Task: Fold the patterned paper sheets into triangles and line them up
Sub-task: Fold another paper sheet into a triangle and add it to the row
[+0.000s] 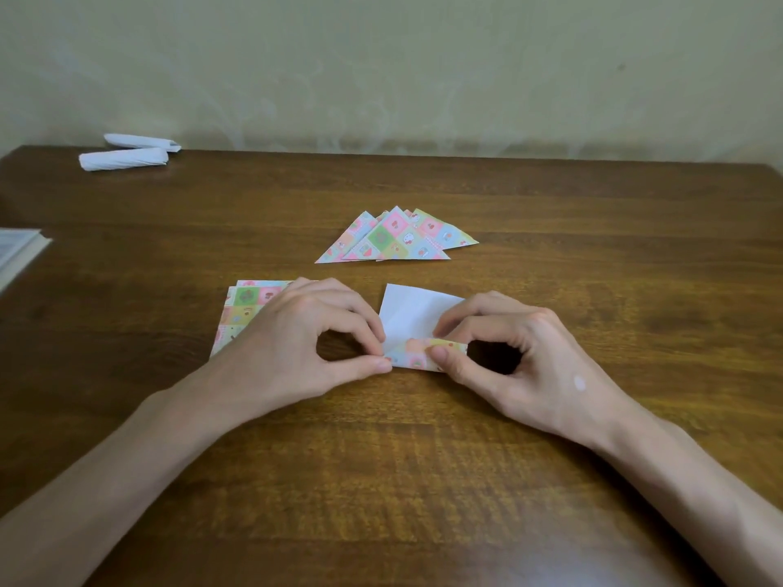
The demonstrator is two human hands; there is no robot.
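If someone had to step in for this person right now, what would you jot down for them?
Left hand: pinches the near left corner of the sheet being folded.
Right hand: pinches that sheet's near edge, curled up so its pattern shows; the rest lies white side up.
Done: several folded triangles lie overlapping farther back on the table.
Left: finish this fold, then fold the stack of flat sheets partly under the left hand, and tidy the triangles into a line.
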